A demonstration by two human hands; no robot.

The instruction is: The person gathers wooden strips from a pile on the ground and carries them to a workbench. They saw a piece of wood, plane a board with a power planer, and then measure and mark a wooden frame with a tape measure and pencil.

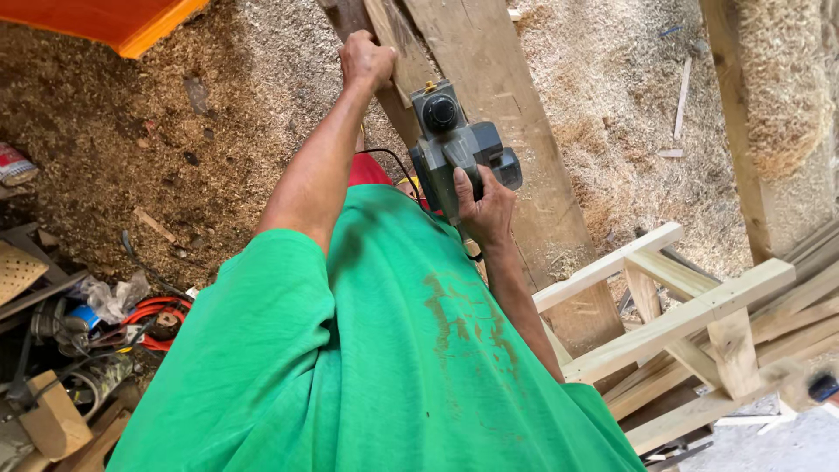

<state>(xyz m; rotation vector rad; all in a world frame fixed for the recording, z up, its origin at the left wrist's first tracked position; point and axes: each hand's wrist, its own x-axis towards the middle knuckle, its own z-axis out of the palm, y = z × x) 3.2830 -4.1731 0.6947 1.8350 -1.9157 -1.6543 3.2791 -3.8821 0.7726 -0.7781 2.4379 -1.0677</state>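
Note:
A grey electric planer with a black round knob rests on a long wooden plank that slopes away from me. My right hand is wrapped around the planer's rear handle. My left hand grips the edge of a narrower wooden board beside the plank, arm stretched out. A black cord runs from the planer toward my green shirt.
Sawdust and wood shavings cover the ground. A pale wooden frame of several slats stands at the right. An upright post rises beyond it. Clutter with an orange cable and tools lies at lower left. An orange panel sits at top left.

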